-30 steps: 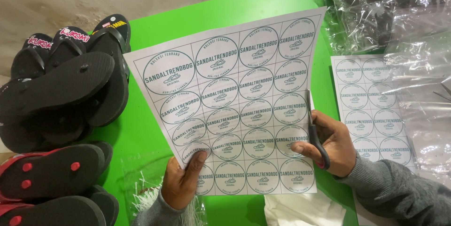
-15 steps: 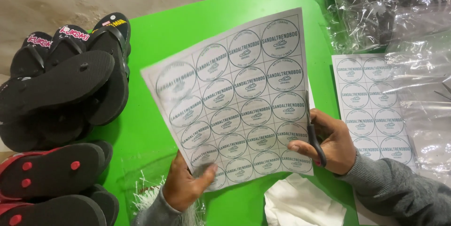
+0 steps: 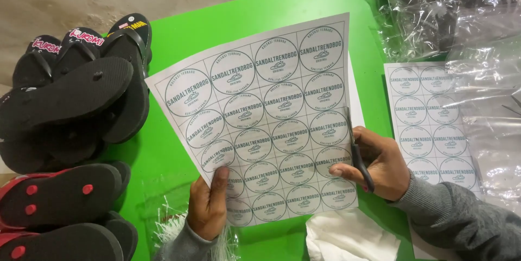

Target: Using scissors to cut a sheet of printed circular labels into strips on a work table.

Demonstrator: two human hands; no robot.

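I hold a white sheet [image 3: 271, 114] printed with rows of round green-outlined labels above the green table [image 3: 179, 38]. My left hand [image 3: 209, 204] pinches its lower left corner, thumb on top. My right hand [image 3: 380, 166] grips the sheet's right edge and also holds black-handled scissors [image 3: 357, 155], blades lying along that edge. A second label sheet [image 3: 431, 125] lies flat on the table to the right, partly under clear plastic.
Black flip-flops [image 3: 76, 98] are piled at the left, with red-and-black ones [image 3: 54, 196] below them. Clear plastic bags [image 3: 461, 17] of dark sandals fill the upper right. A white cloth [image 3: 347, 239] and white plastic ties [image 3: 168, 228] lie at the near edge.
The sheet has tilted and shifted a little, its lower edge coming nearer to me. Both hands keep their hold on it.
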